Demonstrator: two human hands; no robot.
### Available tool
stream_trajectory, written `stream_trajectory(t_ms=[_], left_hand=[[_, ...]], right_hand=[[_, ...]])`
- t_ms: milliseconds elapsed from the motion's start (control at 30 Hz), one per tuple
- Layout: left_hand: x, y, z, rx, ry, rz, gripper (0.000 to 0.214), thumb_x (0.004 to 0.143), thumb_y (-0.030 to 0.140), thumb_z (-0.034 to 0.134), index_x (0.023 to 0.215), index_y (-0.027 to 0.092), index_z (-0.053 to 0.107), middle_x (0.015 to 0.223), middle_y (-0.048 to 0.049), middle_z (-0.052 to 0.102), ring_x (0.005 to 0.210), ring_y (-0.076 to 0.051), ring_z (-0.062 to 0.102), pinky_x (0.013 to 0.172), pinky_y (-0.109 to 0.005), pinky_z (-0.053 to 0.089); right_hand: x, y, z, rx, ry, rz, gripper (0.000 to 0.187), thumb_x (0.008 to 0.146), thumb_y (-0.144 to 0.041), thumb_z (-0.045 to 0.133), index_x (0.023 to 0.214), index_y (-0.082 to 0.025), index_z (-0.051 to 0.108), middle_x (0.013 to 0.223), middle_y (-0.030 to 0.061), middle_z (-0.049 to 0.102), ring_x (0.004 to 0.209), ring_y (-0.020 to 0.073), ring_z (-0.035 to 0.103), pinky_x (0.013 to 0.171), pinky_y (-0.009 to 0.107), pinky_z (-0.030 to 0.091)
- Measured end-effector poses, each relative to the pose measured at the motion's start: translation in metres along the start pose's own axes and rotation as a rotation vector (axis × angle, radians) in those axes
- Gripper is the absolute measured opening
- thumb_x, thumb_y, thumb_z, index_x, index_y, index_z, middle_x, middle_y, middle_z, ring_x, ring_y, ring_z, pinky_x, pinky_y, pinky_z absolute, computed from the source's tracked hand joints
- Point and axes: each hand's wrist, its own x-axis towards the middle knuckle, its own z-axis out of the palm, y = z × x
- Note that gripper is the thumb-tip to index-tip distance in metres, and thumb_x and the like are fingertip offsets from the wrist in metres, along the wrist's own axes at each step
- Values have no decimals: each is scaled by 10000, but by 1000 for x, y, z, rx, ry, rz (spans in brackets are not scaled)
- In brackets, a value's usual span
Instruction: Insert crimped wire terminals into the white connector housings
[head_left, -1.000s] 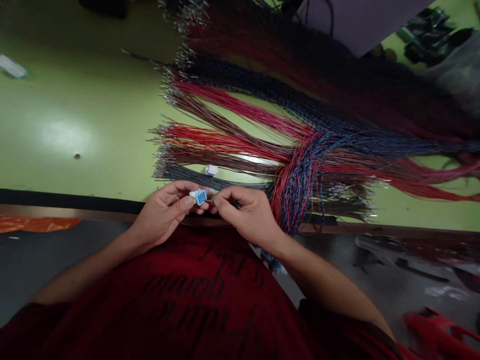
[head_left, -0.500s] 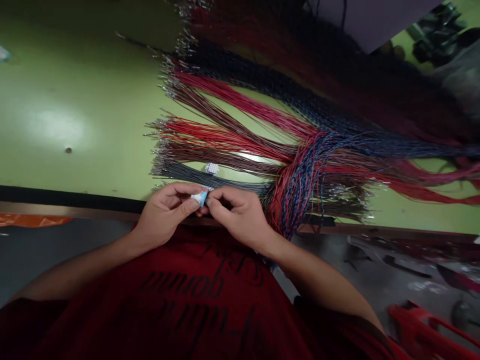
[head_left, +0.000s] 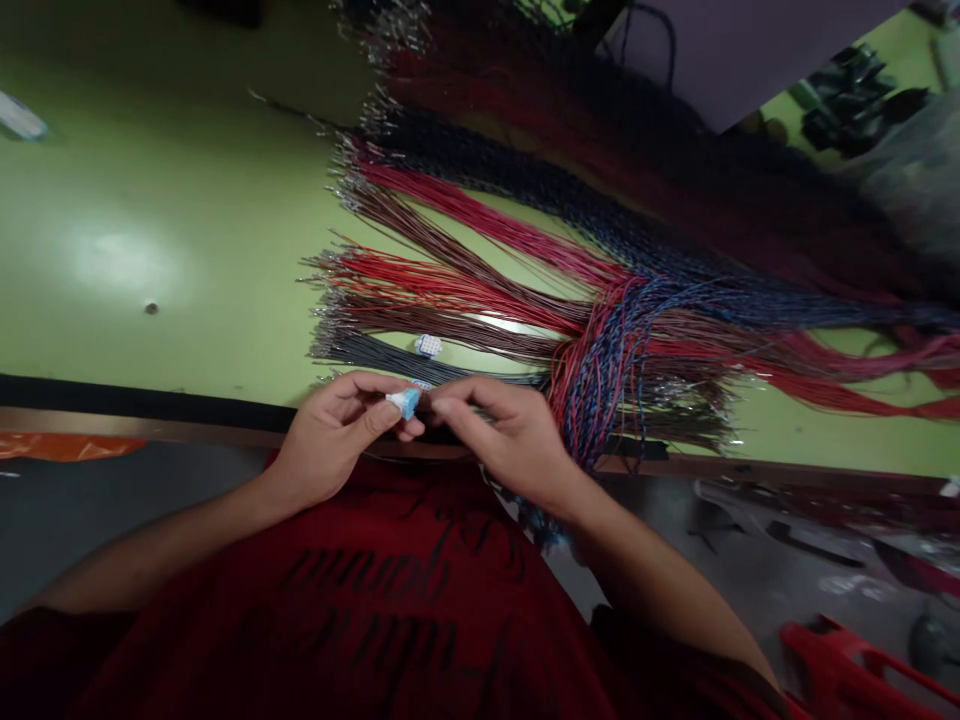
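Between the thumb and fingers of my left hand [head_left: 341,425] sits a small light-blue and white connector housing [head_left: 406,402]. My right hand [head_left: 502,425] is just to its right, thumb and forefinger pinched together. Whatever those fingertips hold is too small to make out. Past my hands, a white and blue connector with a grid of holes [head_left: 428,345] lies beside the dark grey wires [head_left: 382,354]. A similar small connector [head_left: 421,384] shows partly behind my fingers.
Bundles of red wires [head_left: 420,283], brown wires [head_left: 457,326] and twisted blue-black wires [head_left: 525,180] spread over the green table [head_left: 225,230], metal terminals at their left ends. A thick bunch hangs over the front edge at right. A red stool [head_left: 847,660] stands below right.
My right hand has drawn a little to the right, away from the light-blue connector. My left hand keeps hold of it. The view has shifted slightly.
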Motion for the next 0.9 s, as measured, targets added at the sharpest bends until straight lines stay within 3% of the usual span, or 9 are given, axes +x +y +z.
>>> stream_trajectory(t_ms=[133, 200, 300, 433, 567, 667, 767, 900], left_hand=[[1, 1, -7, 11, -11, -51, 232, 799, 324, 808, 941, 162, 722, 820, -59, 761, 701, -167, 725, 687, -286, 607], [2, 0, -10, 7, -41, -75, 206, 816, 308, 793, 951, 170, 724, 822, -54, 761, 704, -159, 723, 685, -271, 602], [2, -1, -13, -6, -65, -91, 197, 824, 297, 787, 963, 176, 717, 832, -49, 763, 714, -152, 721, 701, -262, 596], [4, 0, -10, -8, -101, -116, 207, 819, 294, 789, 960, 163, 712, 805, -54, 758, 694, -151, 712, 692, -265, 594], [8, 4, -4, -7, -162, -151, 231, 757, 303, 835, 880, 154, 709, 764, -26, 730, 657, -138, 690, 652, -252, 590], [10, 9, -5, -20, -106, -152, 332, 679, 265, 888, 930, 161, 698, 824, -16, 732, 718, -136, 694, 664, -221, 580], [8, 15, -8, -68, -57, -244, 589, 726, 259, 859, 1247, 175, 597, 834, -26, 736, 708, -160, 717, 657, -252, 590], [5, 20, -9, -113, -51, -327, 757, 761, 221, 830, 1405, 154, 438, 831, -29, 726, 686, -182, 735, 658, -283, 602]], right_hand=[[8, 26, -7, -665, 106, -169, 192, 936, -154, 533, 831, -161, 694, 876, 103, 714, 830, 218, 623, 747, 359, 460], [9, 35, -7, -821, 81, -246, 202, 925, -119, 523, 812, -154, 686, 854, 107, 709, 806, 228, 609, 714, 370, 427], [4, 36, -13, -702, 142, -295, 166, 910, -90, 532, 832, -159, 661, 843, 84, 712, 816, 211, 636, 728, 356, 438], [-4, 13, -28, -288, 147, -173, 124, 884, -80, 565, 861, -185, 628, 790, 32, 672, 731, 151, 635, 678, 285, 487], [5, -24, -20, -78, -27, -220, 89, 909, -129, 601, 929, -186, 666, 831, 40, 699, 747, 136, 645, 680, 257, 513], [18, -33, -3, -7, -179, -247, 138, 947, -163, 565, 976, -181, 698, 904, 55, 734, 819, 133, 670, 733, 247, 531], [23, -14, -1, -44, -73, -100, 117, 921, -175, 597, 925, -182, 714, 847, 32, 733, 772, 127, 668, 714, 237, 526], [16, 3, -32, -85, 79, 86, 49, 846, -214, 692, 816, -196, 727, 760, 23, 728, 679, 144, 649, 619, 247, 510]])
